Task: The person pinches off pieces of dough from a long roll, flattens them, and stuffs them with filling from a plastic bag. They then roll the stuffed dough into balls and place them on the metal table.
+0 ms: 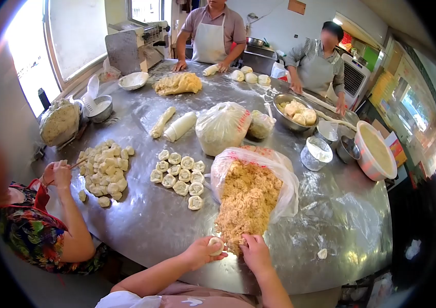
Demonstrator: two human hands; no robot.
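Observation:
Near the front edge of the table, my left hand [201, 254] is closed around a small round piece of dough [216, 246]. Close beside it, my right hand [256, 252] has its fingers bunched at the lower edge of a crumbly brown filling [249, 200]; the fingertips are partly buried in it. That filling spills toward me out of an opened plastic bag [291, 191]. Several shaped buns [181, 174] stand in rows to the left of the bag. A lone scrap of dough [322, 253] lies to the right of my hands.
On the left, a person [38, 220] works by a heap of dough pieces [104, 169]. Two aproned people [212, 33] [320, 66] handle dough across the metal table [346, 226]. Behind the filling sits a tied bag [222, 128]; a dough bowl [281, 115] and pink-rimmed tub [372, 149] stand right.

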